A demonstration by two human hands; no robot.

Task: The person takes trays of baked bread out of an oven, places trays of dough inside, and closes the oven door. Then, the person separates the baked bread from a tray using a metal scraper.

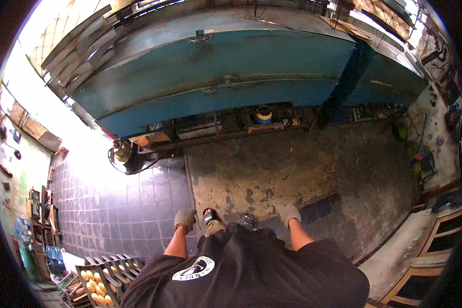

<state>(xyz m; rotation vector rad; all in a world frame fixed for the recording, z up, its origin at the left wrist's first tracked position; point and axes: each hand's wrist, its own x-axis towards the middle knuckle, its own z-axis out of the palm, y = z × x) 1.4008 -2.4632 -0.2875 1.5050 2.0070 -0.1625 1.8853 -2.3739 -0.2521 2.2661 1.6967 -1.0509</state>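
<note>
My left hand [185, 219], in a thick grey-beige glove, hangs at my left side above the edge of the dark tiles. On the other side, my right hand [289, 214] wears a similar glove and hangs over the worn concrete floor. Neither hand touches anything that I can see. The gloves hide the separate fingers, and no held object shows in either one. In front of me stands a long blue-green metal cabinet [215, 61] with wide front panels and small handles, out of reach of both hands.
To my lower left, a dark rack [113, 272] holds several round golden buns [96, 287]. A gas cylinder [122, 152] with a hose stands near the cabinet's left end. Narrow pans [84, 59] are stacked at its upper left. A wooden frame [431, 256] leans at the right.
</note>
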